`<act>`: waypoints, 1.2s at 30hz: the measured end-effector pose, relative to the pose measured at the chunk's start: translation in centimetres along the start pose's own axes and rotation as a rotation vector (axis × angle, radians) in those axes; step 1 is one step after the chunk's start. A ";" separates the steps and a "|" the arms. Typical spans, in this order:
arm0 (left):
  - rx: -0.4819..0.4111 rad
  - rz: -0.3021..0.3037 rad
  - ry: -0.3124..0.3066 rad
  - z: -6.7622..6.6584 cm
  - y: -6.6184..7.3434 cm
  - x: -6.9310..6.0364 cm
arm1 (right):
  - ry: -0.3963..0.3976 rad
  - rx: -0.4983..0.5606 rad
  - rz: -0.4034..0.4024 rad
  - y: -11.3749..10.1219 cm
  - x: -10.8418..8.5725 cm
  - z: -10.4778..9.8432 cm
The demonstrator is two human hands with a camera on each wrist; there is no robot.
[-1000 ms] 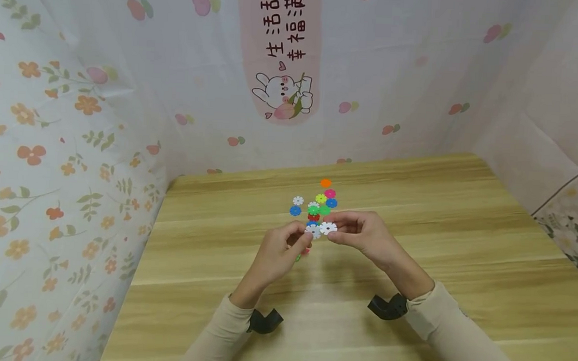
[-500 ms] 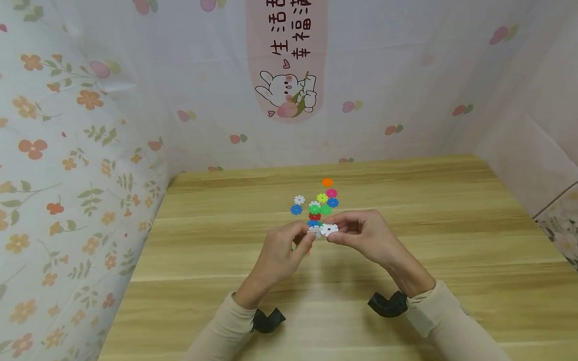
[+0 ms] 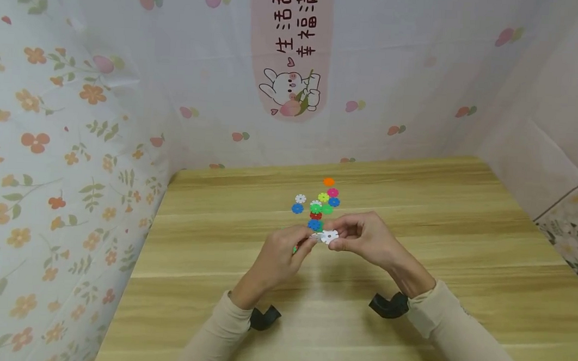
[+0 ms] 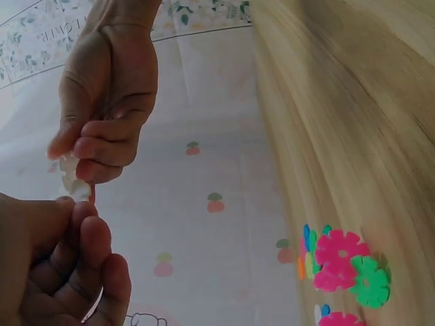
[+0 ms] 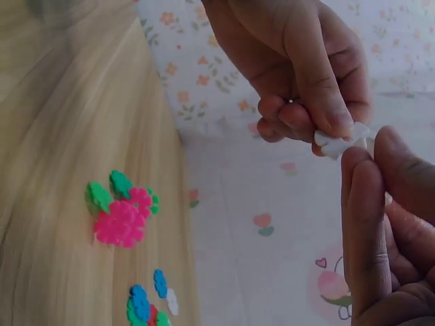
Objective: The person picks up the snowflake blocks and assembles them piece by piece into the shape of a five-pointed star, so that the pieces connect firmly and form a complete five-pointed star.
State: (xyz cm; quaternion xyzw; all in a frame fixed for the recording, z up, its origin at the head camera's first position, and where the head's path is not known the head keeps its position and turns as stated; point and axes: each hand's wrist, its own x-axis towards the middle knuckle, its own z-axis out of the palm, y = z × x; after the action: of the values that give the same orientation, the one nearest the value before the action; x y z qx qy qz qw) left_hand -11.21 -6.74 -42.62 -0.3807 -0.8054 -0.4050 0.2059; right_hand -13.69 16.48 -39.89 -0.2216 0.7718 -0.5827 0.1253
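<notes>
In the head view my left hand (image 3: pixel 277 253) pinches a white notched plastic disc (image 3: pixel 317 237) between thumb and fingers. Facing it, my right hand (image 3: pixel 374 240) pinches a second white disc (image 3: pixel 330 236), flower-shaped with a small hole in the middle. The edges of both discs meet above the table, and the left one is mostly covered by fingertips. Seen from the right wrist, the white pieces (image 5: pixel 333 142) touch at an angle; whether their slots are joined I cannot tell. The left wrist view shows the discs (image 4: pixel 70 175) nearly edge-on between both hands.
Several coloured notched discs lie on the wooden table (image 3: pixel 190 284) beyond the hands: orange (image 3: pixel 328 181), pink (image 3: pixel 333 192), blue (image 3: pixel 297 208), red (image 3: pixel 315 216). Pink discs (image 4: pixel 340 255) and a green one (image 4: pixel 371 282) lie below the left hand. A printed curtain (image 3: pixel 202 67) hangs behind.
Both hands have stayed close together. The white disc in the left hand has tipped toward edge-on, and the right one has shifted slightly nearer me. The view has drifted a little.
</notes>
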 end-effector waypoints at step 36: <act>-0.115 -0.267 0.193 -2.9 -1.2 1.2 | 0.015 -0.133 0.285 9.9 7.8 1.0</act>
State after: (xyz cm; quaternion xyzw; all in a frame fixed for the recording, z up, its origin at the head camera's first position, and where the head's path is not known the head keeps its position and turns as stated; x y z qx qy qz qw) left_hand -12.80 -8.99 -40.78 -0.2408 -0.8009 -0.5087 0.2044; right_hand -21.95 14.05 -49.11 -0.1133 0.8331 -0.5085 0.1859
